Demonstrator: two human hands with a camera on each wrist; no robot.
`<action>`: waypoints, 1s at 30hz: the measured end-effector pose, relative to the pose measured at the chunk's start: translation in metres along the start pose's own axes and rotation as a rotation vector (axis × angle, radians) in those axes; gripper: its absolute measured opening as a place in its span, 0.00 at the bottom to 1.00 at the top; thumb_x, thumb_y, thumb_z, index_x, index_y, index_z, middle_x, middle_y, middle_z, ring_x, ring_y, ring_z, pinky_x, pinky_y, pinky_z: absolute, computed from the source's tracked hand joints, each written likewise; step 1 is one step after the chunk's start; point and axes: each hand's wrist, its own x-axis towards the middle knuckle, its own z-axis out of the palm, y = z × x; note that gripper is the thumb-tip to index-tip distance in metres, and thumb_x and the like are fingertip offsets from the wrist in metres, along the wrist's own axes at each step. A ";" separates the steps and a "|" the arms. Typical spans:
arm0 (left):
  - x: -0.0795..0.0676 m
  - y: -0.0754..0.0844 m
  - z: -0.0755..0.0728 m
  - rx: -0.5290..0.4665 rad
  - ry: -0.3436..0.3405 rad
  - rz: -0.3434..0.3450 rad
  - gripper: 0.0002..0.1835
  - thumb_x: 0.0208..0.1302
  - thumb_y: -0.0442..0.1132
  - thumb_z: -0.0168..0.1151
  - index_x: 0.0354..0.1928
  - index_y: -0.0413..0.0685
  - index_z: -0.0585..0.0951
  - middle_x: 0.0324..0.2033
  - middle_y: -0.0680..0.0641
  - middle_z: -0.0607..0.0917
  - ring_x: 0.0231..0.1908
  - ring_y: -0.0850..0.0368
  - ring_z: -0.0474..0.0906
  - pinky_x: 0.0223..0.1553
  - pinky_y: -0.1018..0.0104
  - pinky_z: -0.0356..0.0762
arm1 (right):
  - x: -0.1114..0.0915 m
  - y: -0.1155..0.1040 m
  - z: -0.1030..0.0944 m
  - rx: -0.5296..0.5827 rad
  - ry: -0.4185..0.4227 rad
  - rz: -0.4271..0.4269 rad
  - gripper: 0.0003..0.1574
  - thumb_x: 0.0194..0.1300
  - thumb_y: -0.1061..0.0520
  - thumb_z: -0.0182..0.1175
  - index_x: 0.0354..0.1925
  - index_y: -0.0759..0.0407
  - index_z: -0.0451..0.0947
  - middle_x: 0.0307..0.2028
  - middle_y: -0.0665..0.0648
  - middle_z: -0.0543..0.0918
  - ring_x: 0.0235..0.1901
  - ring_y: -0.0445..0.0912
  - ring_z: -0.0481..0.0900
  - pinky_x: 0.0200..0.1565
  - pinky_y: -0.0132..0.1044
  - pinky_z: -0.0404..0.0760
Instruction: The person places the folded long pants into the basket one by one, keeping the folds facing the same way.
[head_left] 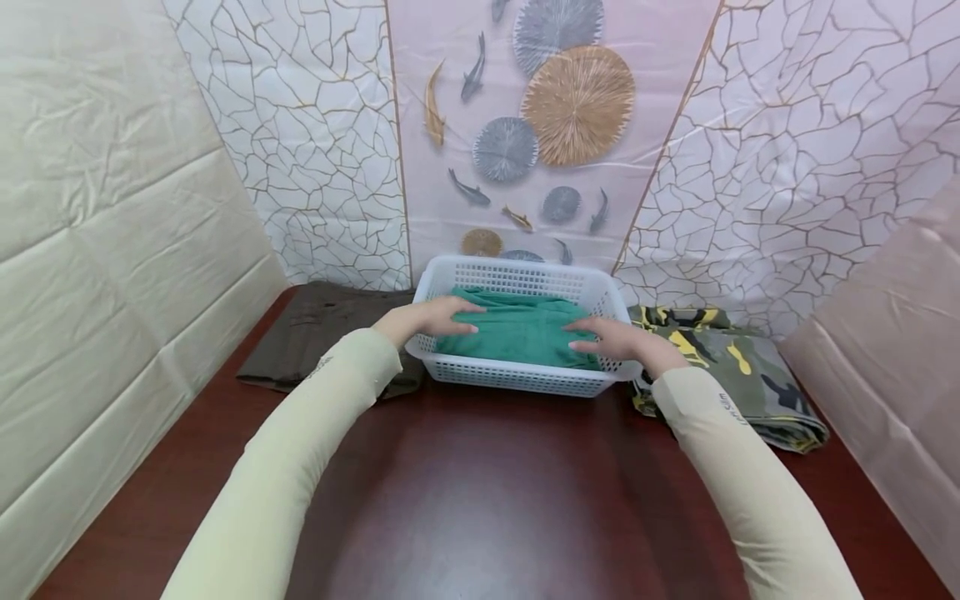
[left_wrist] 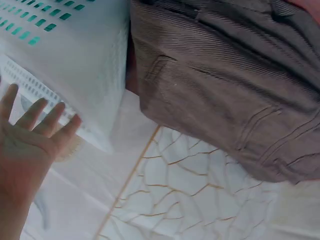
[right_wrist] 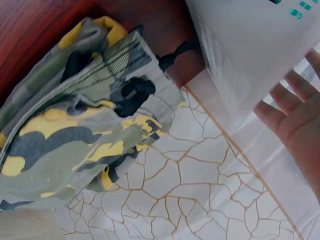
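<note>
A white perforated plastic basket (head_left: 517, 375) stands at the back of the table, with a green folded cloth (head_left: 517, 333) lying inside it. Over the basket's left end reaches my left hand (head_left: 438, 317), fingers spread and close to the cloth. My right hand (head_left: 615, 340) comes in over the right end, its fingers also extended near the cloth. Whether either hand touches the cloth cannot be made out. In the left wrist view the left hand (left_wrist: 30, 145) shows straight, parted fingers; the right wrist view shows the right hand (right_wrist: 300, 115) likewise, beside the basket wall.
Brown folded trousers (head_left: 322, 333) lie left of the basket. On its right is a folded camouflage garment (head_left: 742, 375) in green, yellow and black. The dark red table (head_left: 480, 483) meets a patterned backdrop (head_left: 330, 150) behind and beige cloth walls (head_left: 97, 208) at the sides.
</note>
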 end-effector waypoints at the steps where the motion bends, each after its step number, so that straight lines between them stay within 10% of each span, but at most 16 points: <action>1: -0.002 -0.002 0.000 -0.022 0.028 0.017 0.28 0.73 0.44 0.47 0.71 0.47 0.60 0.70 0.41 0.61 0.70 0.44 0.56 0.69 0.50 0.57 | -0.002 0.000 -0.001 -0.016 0.019 -0.011 0.33 0.73 0.47 0.46 0.68 0.65 0.60 0.67 0.71 0.61 0.67 0.66 0.56 0.65 0.60 0.59; 14: -0.035 -0.005 -0.004 0.010 0.222 0.047 0.24 0.72 0.43 0.49 0.67 0.49 0.67 0.65 0.44 0.70 0.59 0.46 0.72 0.59 0.50 0.71 | -0.022 -0.003 -0.003 -0.061 0.161 -0.101 0.25 0.72 0.53 0.50 0.60 0.67 0.71 0.58 0.68 0.75 0.58 0.61 0.73 0.58 0.56 0.71; 30: -0.079 -0.025 0.035 -0.140 0.754 0.008 0.18 0.68 0.36 0.53 0.59 0.46 0.75 0.52 0.41 0.80 0.48 0.47 0.78 0.47 0.53 0.77 | -0.047 0.003 0.027 -0.082 0.529 0.019 0.23 0.70 0.57 0.51 0.59 0.67 0.71 0.56 0.69 0.76 0.56 0.63 0.72 0.56 0.58 0.71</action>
